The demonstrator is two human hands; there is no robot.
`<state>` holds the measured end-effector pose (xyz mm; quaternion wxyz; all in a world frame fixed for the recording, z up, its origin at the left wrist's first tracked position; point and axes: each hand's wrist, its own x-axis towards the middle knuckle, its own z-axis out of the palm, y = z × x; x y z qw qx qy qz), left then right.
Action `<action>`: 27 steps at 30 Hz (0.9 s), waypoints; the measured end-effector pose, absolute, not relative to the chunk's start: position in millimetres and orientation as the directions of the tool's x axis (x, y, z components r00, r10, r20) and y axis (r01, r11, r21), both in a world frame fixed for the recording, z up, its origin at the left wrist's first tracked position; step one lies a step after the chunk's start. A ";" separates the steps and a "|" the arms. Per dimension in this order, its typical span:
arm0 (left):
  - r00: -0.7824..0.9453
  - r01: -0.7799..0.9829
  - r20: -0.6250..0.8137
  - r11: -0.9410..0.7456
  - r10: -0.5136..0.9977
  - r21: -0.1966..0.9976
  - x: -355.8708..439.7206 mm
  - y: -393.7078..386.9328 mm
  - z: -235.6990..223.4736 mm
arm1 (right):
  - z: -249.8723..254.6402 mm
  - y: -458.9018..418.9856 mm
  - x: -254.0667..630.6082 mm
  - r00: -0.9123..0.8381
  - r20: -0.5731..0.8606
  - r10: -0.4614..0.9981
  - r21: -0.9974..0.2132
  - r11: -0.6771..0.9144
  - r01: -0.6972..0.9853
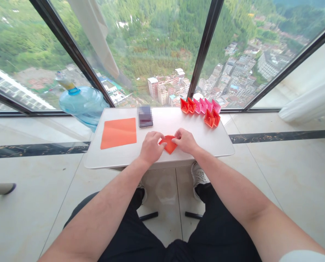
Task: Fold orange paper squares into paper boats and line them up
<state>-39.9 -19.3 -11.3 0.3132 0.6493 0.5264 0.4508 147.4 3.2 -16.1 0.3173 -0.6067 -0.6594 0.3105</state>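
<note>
Between my two hands, near the front edge of the small white table [118,157], is a folded piece of orange-red paper [169,146] with a point facing me. My left hand [152,146] pinches its left corner between thumb and fingers. On the other side, my right hand [186,140] grips the right corner in the same way. The paper's upper edge shows between the fingertips; the pinched corners are partly hidden. A flat sheet of orange paper [118,133] lies to the left of my left hand.
Several folded red paper pieces [212,118] and pink ones [203,106] stand at the table's back right. A phone [146,117] lies near the back edge. Left of the table is a large blue water bottle [82,103]. Tall windows rise behind.
</note>
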 end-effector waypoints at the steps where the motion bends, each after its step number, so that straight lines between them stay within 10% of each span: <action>1: 0.134 0.447 0.285 -0.314 0.949 0.837 -41.7 -19.9 -13.2 | -17.3 2.4 146.6 -0.066 0.061 0.996 -0.767 0.089 0.635; 11: 0.299 0.390 0.165 -0.278 0.940 0.878 -55.8 -15.1 -18.1 | -16.5 -10.5 174.4 -0.434 0.334 0.837 -0.619 0.542 0.568; 27: 0.448 0.587 0.178 -0.439 0.876 0.681 -58.1 -10.7 -9.6 | -25.0 -5.3 186.4 -0.535 0.289 0.794 -0.577 0.590 0.564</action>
